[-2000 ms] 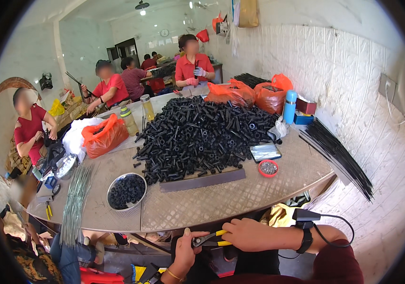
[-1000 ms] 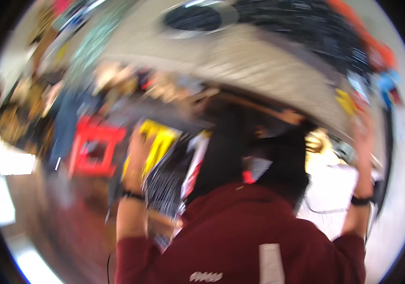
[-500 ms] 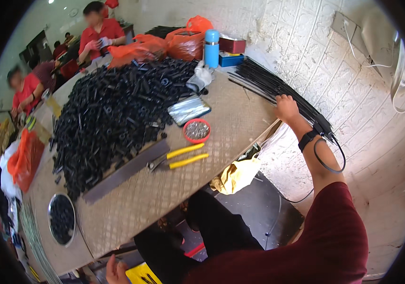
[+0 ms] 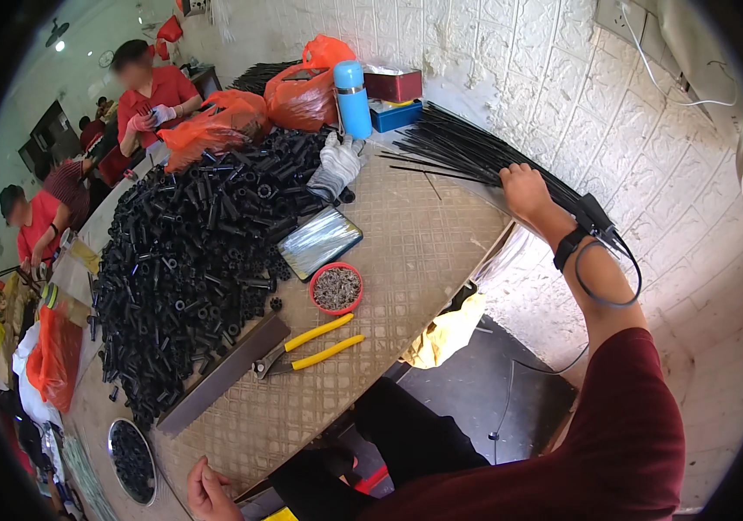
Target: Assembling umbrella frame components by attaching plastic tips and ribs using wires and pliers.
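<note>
My right hand (image 4: 525, 189) is stretched out to the far right, its fingers curled down over the near part of a bundle of thin black rods (image 4: 467, 148) lying along the wall. How many rods are in the grip is hidden. Low in the view, my left hand (image 4: 209, 491) hovers by the table's front edge, fingers loosely bent and thumb apart, nothing visible in it. Between the hands, yellow-handled cutting pliers (image 4: 323, 341) lie beside a dark flat metal bar (image 4: 228, 373). A red round dish (image 4: 336, 289) holds small metal pieces.
A large heap of black tubular parts (image 4: 198, 260) covers the table's left side. Behind it stand orange bags (image 4: 302, 100), a blue flask (image 4: 353, 104) and a grey-white glove (image 4: 335, 167). A bowl of black pieces (image 4: 155, 478) sits front left. Co-workers in red (image 4: 158, 95) work beyond.
The view has shifted, so the table appears lower and further left. My right hand stays at the rods, whose far ends now fan out more. My left hand has come up to the table edge.
</note>
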Tool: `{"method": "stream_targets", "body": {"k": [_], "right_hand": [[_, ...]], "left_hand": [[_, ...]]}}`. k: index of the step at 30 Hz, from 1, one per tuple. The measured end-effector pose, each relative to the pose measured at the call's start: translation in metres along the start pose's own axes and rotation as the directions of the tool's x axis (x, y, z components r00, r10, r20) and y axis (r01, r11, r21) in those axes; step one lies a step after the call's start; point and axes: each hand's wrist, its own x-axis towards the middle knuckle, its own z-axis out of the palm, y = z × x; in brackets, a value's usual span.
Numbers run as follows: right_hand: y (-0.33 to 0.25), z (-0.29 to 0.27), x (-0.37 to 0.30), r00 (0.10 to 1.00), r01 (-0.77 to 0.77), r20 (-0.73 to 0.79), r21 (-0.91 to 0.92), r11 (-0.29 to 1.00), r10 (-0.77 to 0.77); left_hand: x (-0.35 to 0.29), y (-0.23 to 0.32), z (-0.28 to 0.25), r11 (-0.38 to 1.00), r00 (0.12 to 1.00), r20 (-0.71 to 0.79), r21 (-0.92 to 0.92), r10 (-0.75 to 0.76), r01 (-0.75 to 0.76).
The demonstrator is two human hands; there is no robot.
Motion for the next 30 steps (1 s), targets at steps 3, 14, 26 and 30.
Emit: {"method": "stream_targets", "body": {"k": [3, 14, 26, 30], "right_hand": [[0.007, -0.015, 0.005, 0.998, -0.049, -0.032, 0.137, 0.989, 0.054], [0.004, -0.111, 0.046, 0.787, -0.491, 0.615, 0.578, 0.651, 0.048], [-0.051, -0.223, 0.063, 0.968, 0.070, 0.010, 0.949, -0.308, 0.250], [-0.084, -0.252, 0.062, 0.908, 0.266, -0.166, 0.938, -0.223, 0.386]], "left_hand": [[0.007, -0.011, 0.004, 0.998, 0.996, -0.055, 0.009, 0.066, -0.065], [0.007, -0.013, 0.004, 0.995, 0.998, -0.054, -0.095, -0.018, 0.013], [0.007, -0.016, 0.001, 0.975, 1.000, 0.002, -0.220, 0.008, -0.007], [0.005, -0.012, 0.001, 0.981, 1.000, -0.002, -0.192, 0.008, -0.008]]}}
